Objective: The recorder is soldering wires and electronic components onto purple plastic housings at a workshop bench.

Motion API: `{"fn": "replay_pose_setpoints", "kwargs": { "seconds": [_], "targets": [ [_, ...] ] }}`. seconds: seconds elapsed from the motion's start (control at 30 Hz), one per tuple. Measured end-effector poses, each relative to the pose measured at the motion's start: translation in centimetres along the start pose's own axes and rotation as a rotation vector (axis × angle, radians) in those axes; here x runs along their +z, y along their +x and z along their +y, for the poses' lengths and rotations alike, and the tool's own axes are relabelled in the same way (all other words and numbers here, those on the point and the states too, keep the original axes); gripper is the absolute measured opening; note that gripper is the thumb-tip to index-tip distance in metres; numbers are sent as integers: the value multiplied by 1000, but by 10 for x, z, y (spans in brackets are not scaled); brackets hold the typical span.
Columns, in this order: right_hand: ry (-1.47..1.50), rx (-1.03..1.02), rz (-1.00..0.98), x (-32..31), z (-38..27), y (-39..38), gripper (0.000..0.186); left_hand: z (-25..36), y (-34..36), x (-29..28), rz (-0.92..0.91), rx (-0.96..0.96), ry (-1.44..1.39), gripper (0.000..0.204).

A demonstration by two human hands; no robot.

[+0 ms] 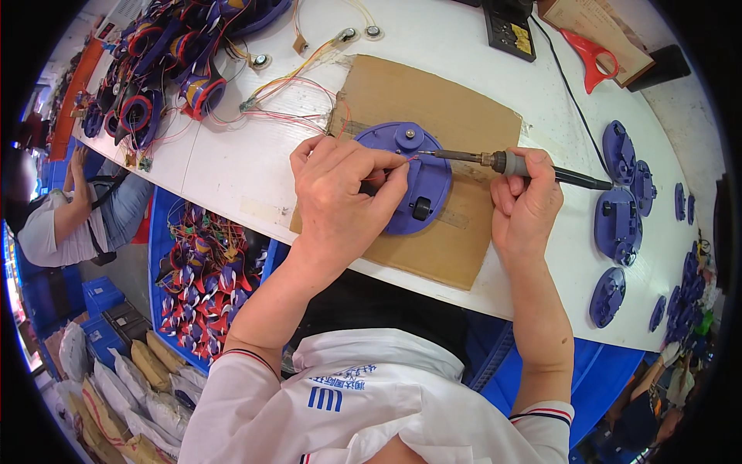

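Observation:
On a sheet of brown cardboard lies a purple oval plastic base with a round post and a small black part. My left hand rests over its left side, thumb and forefinger pinched on a thin red wire; the rest of that wire is mostly hidden by the fingers. From the right, my right hand grips a soldering iron by its handle. The iron's tip points left and reaches over the base, close to the left fingertips; whether it touches the wire I cannot tell.
Purple and red toy parts with loose wires pile up at the back left, beside small round speakers. More purple bases lie right of the iron's black cord. A blue bin and a co-worker are at left.

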State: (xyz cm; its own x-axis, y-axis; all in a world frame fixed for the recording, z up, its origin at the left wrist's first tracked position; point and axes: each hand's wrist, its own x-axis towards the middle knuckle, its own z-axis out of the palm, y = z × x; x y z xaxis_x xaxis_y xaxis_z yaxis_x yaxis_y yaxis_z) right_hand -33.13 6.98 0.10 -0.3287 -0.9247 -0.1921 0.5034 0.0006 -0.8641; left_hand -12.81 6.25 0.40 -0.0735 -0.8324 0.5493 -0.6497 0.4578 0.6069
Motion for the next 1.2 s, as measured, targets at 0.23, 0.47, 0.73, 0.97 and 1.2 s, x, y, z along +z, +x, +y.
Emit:
{"fn": "replay_pose_setpoints", "kwargs": {
  "seconds": [0.23, 0.47, 0.73, 0.97, 1.2],
  "targets": [
    [10, 0, 4, -1, 0, 1, 23, 1, 0, 0, -6, -5, 5, 10],
    [-8, -22, -33, -1, 1, 0, 22, 1, -1, 0, -4, -14, 9, 10],
    [13, 2, -1, -2, 0, 1, 21, 0, 0, 1, 7, -1, 8, 11],
    [33, 25, 7, -4, -1, 2, 22, 1, 0, 0, -17, -2, 33, 11],
    [65, 51, 34, -9, -5, 5, 23, 17, -3, -18, -126, -41, 111, 84]
  ]
}}
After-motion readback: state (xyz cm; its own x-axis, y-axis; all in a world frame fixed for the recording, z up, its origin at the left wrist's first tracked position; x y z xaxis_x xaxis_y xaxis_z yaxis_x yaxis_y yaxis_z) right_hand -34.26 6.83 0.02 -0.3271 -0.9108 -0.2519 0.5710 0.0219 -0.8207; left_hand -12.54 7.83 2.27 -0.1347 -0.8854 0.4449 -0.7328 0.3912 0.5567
